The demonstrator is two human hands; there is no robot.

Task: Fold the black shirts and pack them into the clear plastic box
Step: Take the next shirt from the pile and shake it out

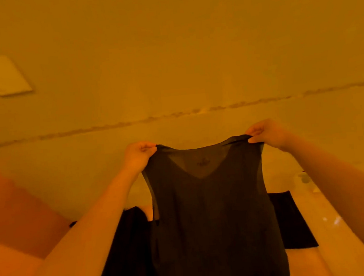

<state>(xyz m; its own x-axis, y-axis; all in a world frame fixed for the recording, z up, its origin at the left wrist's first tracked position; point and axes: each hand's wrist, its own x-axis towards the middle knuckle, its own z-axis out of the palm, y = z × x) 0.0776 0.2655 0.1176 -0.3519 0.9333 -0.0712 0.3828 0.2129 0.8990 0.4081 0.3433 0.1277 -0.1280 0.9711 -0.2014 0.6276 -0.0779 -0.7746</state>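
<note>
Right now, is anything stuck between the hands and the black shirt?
No. The left hand and right hand each pinch a shoulder strap of the black shirt, holding it up. The clear box isn't recognisable in this view.

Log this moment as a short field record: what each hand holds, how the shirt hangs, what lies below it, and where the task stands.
left hand: pinches the shirt's left shoulder strap
right hand: pinches the other shoulder strap
held shirt: black, sleeveless, V-neck, spread between both hands, hanging upright and unfolded
dark fabric: lies on the surface behind the held shirt, showing on both sides of it
clear plastic box: not identifiable in this view
wall plate: pale rectangle, upper left
task stage: shirt lifted, not yet folded or packed
</note>
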